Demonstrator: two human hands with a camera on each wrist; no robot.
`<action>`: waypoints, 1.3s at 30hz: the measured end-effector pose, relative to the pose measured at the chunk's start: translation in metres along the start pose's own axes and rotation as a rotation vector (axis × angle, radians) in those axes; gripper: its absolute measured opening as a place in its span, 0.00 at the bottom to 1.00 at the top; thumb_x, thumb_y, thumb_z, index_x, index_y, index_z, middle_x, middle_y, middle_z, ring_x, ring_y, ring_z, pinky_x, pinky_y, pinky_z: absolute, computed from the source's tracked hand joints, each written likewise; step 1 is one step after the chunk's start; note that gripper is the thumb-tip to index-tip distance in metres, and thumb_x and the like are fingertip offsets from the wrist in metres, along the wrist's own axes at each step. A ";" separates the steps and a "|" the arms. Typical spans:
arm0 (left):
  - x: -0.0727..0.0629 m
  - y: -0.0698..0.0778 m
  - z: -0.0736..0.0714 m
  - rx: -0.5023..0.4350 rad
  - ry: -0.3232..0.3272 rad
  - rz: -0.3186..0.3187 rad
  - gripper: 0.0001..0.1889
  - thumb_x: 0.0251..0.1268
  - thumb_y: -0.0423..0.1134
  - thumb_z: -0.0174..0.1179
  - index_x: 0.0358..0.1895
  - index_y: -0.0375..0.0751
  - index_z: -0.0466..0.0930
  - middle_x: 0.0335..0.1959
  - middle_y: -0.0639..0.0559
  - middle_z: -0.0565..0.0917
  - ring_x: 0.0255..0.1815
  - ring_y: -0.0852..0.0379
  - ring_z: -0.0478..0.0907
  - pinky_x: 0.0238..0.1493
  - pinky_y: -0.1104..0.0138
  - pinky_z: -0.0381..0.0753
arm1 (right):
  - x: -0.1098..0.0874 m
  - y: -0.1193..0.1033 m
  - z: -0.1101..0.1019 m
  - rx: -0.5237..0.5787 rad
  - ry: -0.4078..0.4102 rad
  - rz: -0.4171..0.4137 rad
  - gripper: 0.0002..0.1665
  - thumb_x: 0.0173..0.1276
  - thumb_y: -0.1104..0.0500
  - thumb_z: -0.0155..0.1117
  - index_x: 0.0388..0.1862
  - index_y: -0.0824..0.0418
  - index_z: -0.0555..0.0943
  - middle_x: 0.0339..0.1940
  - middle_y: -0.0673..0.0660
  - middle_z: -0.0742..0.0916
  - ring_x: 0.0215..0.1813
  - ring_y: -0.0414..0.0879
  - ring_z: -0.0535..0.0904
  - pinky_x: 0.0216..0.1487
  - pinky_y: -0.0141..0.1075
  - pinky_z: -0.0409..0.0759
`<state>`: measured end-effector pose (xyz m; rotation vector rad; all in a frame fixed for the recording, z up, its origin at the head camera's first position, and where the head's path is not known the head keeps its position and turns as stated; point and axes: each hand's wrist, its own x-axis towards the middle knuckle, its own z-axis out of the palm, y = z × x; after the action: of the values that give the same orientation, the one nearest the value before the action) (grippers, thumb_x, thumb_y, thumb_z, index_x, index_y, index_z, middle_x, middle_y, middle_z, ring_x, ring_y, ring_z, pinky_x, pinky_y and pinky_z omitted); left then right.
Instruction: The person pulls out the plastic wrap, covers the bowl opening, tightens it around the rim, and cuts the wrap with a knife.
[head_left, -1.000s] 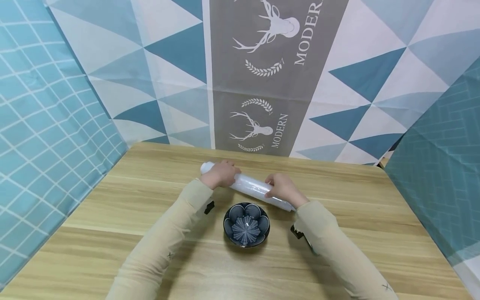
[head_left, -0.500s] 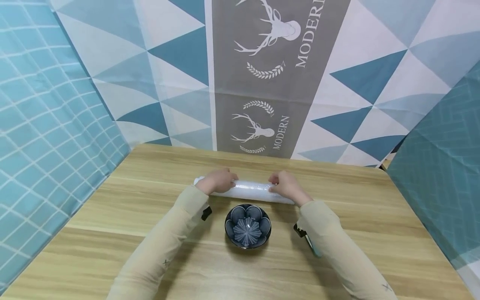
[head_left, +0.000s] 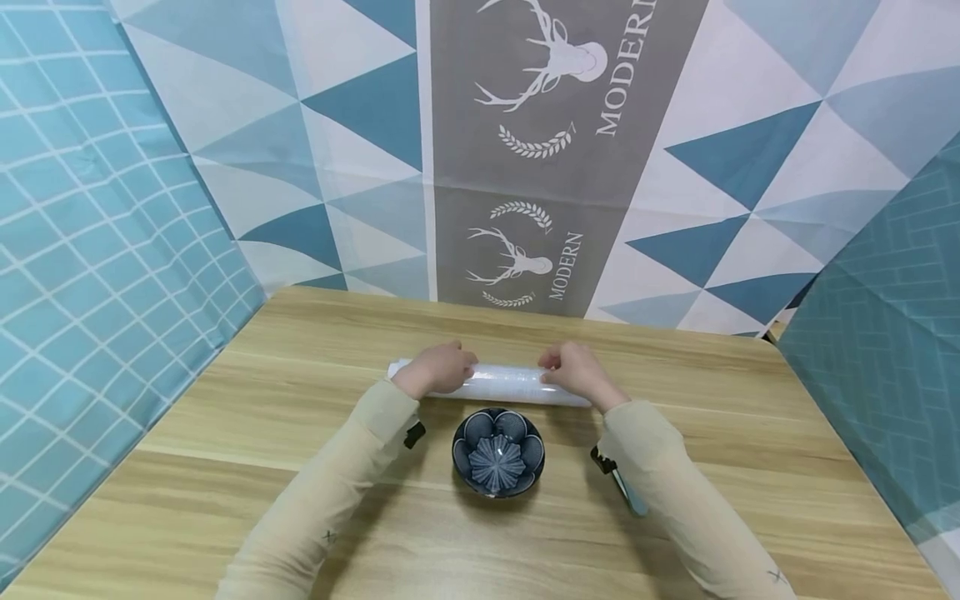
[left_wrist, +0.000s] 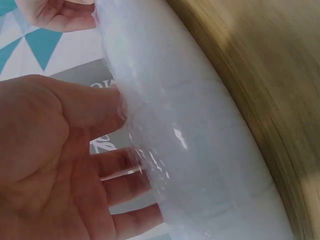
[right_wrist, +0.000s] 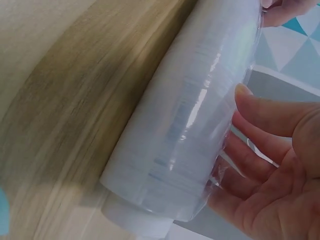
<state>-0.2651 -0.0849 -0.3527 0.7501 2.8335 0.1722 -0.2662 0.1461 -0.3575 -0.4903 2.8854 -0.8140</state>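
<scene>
Film roll: turned from slanted to nearly crosswise.
Left hand: fingers pinching film edge.
Right hand: fingers likewise; both sides held.

The left hand pinches a clear film roll's edge, the right hand touching it farther along, wood-grain tabletop beside.

A glossy whitish roll of clear film lies crosswise on the table; one core end protrudes.
</scene>
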 end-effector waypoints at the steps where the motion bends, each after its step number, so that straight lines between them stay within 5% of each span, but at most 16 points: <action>1: 0.000 0.000 0.000 -0.003 -0.004 0.002 0.18 0.69 0.38 0.45 0.58 0.39 0.71 0.58 0.40 0.73 0.63 0.41 0.64 0.60 0.51 0.66 | 0.000 0.001 0.000 0.004 -0.001 -0.002 0.15 0.53 0.64 0.66 0.41 0.67 0.81 0.40 0.61 0.85 0.44 0.53 0.80 0.49 0.44 0.76; 10: -0.003 -0.011 -0.002 -0.121 0.094 -0.015 0.14 0.70 0.40 0.39 0.38 0.37 0.75 0.37 0.44 0.80 0.44 0.48 0.76 0.50 0.55 0.72 | -0.003 0.009 0.002 0.012 0.054 -0.057 0.11 0.55 0.61 0.65 0.38 0.65 0.82 0.39 0.60 0.86 0.43 0.52 0.80 0.49 0.44 0.76; 15: -0.010 -0.017 -0.004 -0.111 0.153 -0.018 0.19 0.62 0.46 0.55 0.49 0.35 0.75 0.48 0.43 0.80 0.50 0.46 0.76 0.53 0.56 0.72 | -0.003 0.012 0.002 0.015 0.075 -0.055 0.11 0.55 0.61 0.66 0.36 0.64 0.82 0.38 0.60 0.86 0.42 0.52 0.81 0.47 0.44 0.76; 21: -0.014 -0.018 0.000 -0.020 0.244 -0.003 0.16 0.49 0.45 0.66 0.35 0.36 0.77 0.33 0.46 0.82 0.35 0.48 0.79 0.39 0.58 0.77 | -0.004 0.012 0.002 0.003 0.088 -0.041 0.08 0.54 0.60 0.66 0.34 0.62 0.83 0.36 0.57 0.86 0.40 0.50 0.81 0.47 0.43 0.76; 28: -0.017 -0.017 0.002 -0.042 0.311 -0.033 0.06 0.47 0.36 0.63 0.25 0.41 0.74 0.23 0.52 0.78 0.25 0.53 0.74 0.29 0.62 0.74 | -0.003 0.012 0.005 -0.042 0.129 -0.065 0.04 0.56 0.59 0.65 0.30 0.59 0.84 0.32 0.54 0.87 0.38 0.48 0.81 0.44 0.42 0.76; 39: -0.019 -0.012 0.003 0.003 0.327 -0.001 0.03 0.49 0.30 0.55 0.22 0.40 0.73 0.21 0.51 0.76 0.24 0.54 0.73 0.27 0.62 0.74 | -0.001 0.010 0.012 -0.089 0.192 -0.069 0.04 0.59 0.63 0.61 0.27 0.61 0.81 0.27 0.54 0.85 0.32 0.46 0.78 0.40 0.40 0.76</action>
<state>-0.2538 -0.1050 -0.3545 0.7841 3.1408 0.3168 -0.2654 0.1485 -0.3725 -0.5522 3.1080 -0.7851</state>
